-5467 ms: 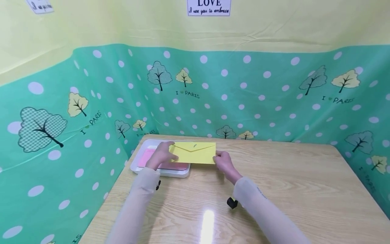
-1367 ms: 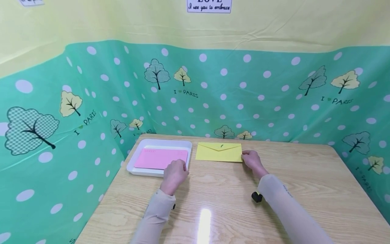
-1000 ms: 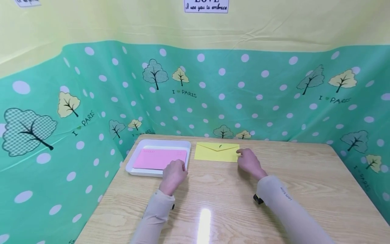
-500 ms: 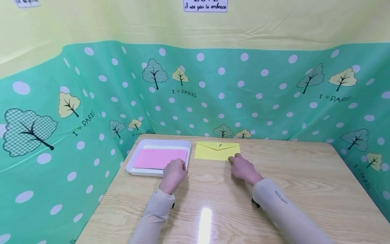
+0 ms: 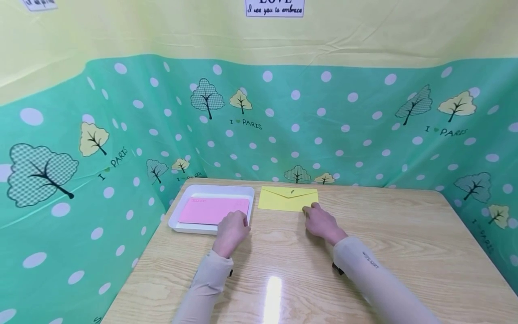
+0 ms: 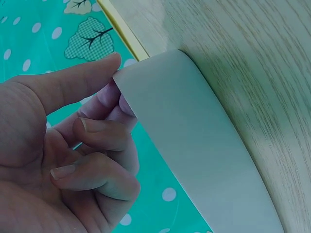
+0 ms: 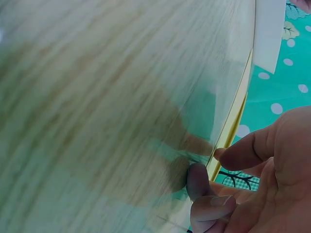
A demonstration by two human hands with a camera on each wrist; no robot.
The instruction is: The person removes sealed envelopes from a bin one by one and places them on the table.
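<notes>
A white tray (image 5: 178,218) stands at the table's back left with a pink envelope (image 5: 212,211) lying in it. At its near right corner, my left hand (image 5: 232,231) pinches the rim with thumb and forefinger. The left wrist view shows the other fingers of this hand (image 6: 102,172) curled, with the tray wall (image 6: 180,126) beside them. To the tray's right, a yellow envelope (image 5: 279,201) lies flat, flap side up. My right hand (image 5: 321,225) touches its near edge by the right corner. In the right wrist view, the thumb is against the yellow edge (image 7: 237,114).
The wooden table (image 5: 283,252) reaches toward me and to the right. Behind it and along its sides hangs a green and yellow curtain (image 5: 336,99) with dots and trees. A bright glare strip lies on the near tabletop.
The yellow envelope, earlier held by both hands over the tray, now lies on the table. My right hand let go of its right end and moved to its near edge. The left hand went to the tray's rim.
</notes>
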